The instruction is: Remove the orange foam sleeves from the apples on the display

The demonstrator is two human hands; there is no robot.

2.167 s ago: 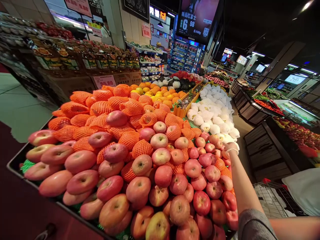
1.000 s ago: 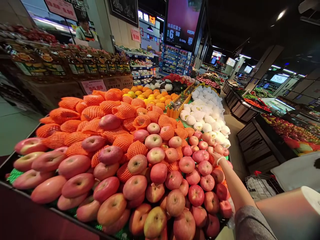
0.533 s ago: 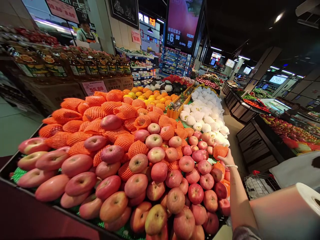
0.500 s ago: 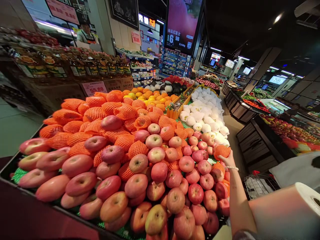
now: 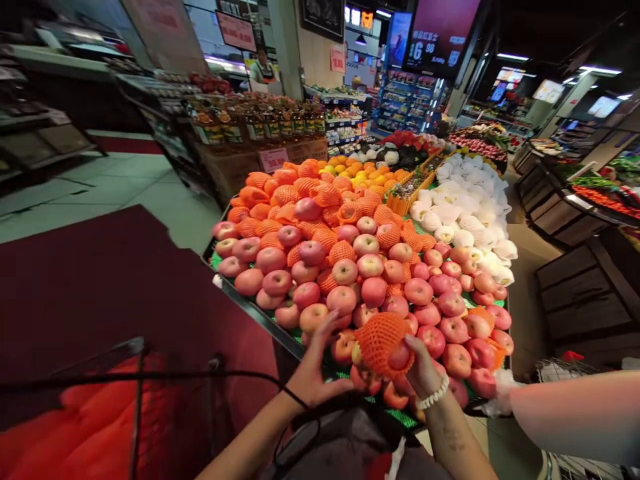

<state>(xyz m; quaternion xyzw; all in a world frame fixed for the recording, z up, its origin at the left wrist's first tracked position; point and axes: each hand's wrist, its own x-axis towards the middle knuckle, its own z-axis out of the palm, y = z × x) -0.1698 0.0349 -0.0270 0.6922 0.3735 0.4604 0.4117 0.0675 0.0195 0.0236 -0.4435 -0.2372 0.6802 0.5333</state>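
Observation:
An apple in an orange foam net (image 5: pixel 384 343) is in my right hand (image 5: pixel 424 371), which wears a pale bead bracelet. A patch of red skin shows through the net's opening near my thumb. My left hand (image 5: pixel 316 373) is just left of the netted apple, thumb and fingers spread, holding nothing. Below and beyond both hands lies a heap of bare red apples (image 5: pixel 374 291) on a green-lined display bin (image 5: pixel 250 301). More apples in orange nets (image 5: pixel 286 195) are piled at its far left.
White-netted fruit (image 5: pixel 453 213) and a yellow divider (image 5: pixel 411 190) lie farther back. A paper or plastic roll (image 5: pixel 575 410) juts in at right. At lower left stands a wire cart (image 5: pixel 137 400) with red contents. Bottles (image 5: pixel 255 120) line a stand behind; a person (image 5: pixel 263 70) is beyond.
My right hand has brought the orange-netted apple from the bin's right side to in front of me. My left hand has come into view. The view has swung left.

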